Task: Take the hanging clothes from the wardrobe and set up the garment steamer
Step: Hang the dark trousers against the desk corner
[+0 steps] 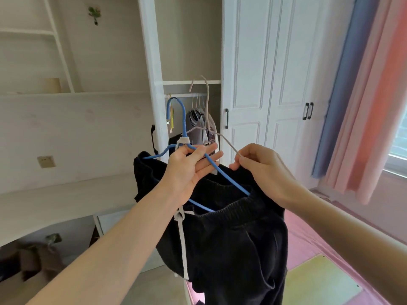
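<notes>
At frame centre, our left hand (191, 170) clamps the blue hanger (184, 126) between thumb and fingers; our right hand (262, 170) pinches the beige hanger (229, 144). Risk, as we judge it: the crossed hangers snag and the black trousers (231, 238) slip off.

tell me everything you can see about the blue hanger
The blue hanger is thin wire with what looks like a blue coating, a curved hook on top and a white tab at its neck. It is tilted, held near the neck by the left hand. Black trousers hang from it by the waistband. A grey hanger, pinched by the right hand, sits close beside it.
</notes>
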Demonstrator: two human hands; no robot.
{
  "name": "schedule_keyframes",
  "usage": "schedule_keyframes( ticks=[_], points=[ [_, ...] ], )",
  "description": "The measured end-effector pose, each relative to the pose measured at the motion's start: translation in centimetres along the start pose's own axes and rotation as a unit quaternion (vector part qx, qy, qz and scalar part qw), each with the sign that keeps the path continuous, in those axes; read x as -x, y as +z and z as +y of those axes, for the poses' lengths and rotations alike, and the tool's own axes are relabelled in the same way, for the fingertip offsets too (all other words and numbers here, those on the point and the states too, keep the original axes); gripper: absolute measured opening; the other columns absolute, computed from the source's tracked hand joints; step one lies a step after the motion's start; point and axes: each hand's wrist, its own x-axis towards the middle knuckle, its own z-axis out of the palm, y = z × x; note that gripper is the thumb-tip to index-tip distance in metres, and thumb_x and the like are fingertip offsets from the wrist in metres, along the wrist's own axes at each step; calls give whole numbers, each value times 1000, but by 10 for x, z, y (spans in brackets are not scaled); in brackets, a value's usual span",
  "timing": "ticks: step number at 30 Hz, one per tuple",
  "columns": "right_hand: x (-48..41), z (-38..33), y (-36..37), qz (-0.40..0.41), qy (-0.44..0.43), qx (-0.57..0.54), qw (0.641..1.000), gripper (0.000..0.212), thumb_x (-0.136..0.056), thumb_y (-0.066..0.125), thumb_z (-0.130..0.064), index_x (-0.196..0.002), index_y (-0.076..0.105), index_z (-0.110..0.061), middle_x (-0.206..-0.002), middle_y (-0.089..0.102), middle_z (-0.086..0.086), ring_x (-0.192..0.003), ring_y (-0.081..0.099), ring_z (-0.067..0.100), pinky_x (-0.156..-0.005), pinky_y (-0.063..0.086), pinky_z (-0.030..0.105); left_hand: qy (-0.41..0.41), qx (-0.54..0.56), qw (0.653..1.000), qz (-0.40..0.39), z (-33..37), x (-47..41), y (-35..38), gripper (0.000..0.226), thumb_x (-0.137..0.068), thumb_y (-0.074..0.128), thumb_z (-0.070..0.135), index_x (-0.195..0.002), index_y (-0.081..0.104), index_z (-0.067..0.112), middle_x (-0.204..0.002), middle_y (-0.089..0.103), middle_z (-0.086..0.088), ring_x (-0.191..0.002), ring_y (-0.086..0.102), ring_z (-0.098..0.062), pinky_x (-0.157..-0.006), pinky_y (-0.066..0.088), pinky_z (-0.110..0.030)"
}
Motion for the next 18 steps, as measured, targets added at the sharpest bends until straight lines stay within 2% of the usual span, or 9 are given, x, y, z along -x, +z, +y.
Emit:
schedule_keyframes(
  ticks=[3,4,6,11,13,18],
  points=[
    [14,-4,4,-34,-24,9,999,17,-96,49,-14,-88,63,-16,-90,70,2,-89,64,23,-84,52,37,23,-15,999,17,0,22,-5,8,-98,47,9,-103,52,5,-113,69,-12,-101,69,-27,-85,56,-42],
    [19,-6,7,-44,-32,9,998,17,-96,49,-14,-88,63,-16,-89,70,1,-87,64,21,-80,51,31,31,-17,999,18,1,29,-8,8,-97,47,9,-103,53,5,-113,70,-11,-102,68,-26,-84,56,-41],
    [25,-12,13,-64,-48,0,997,17,-96,48,-13,-88,63,-15,-89,70,-1,-87,64,16,-79,49,27,45,-12,999,22,8,43,-13,11,-97,47,8,-105,55,6,-114,70,-9,-103,68,-24,-80,58,-36],
    [32,-31,32,-107,-82,-13,991,18,-96,48,-12,-87,63,-15,-89,69,-1,-84,63,15,-74,48,24,76,-48,995,51,32,73,-28,32,-97,47,9,-128,53,7,-114,70,-3,-104,68,-18,-79,58,-30],
    [31,-40,42,-120,-95,-25,988,18,-96,48,-11,-87,63,-14,-88,70,-1,-86,65,17,-77,52,28,87,-49,993,62,43,83,-37,34,-98,46,8,-132,50,6,-116,69,-7,-105,67,-21,-82,57,-32],
    [28,-63,78,-150,-126,-36,980,20,-96,48,-12,-85,64,-15,-88,70,1,-85,64,26,-81,52,38,120,-66,984,110,71,106,-65,37,-98,46,7,-134,47,4,-116,68,-10,-103,68,-22,-86,56,-36]
  ],
)
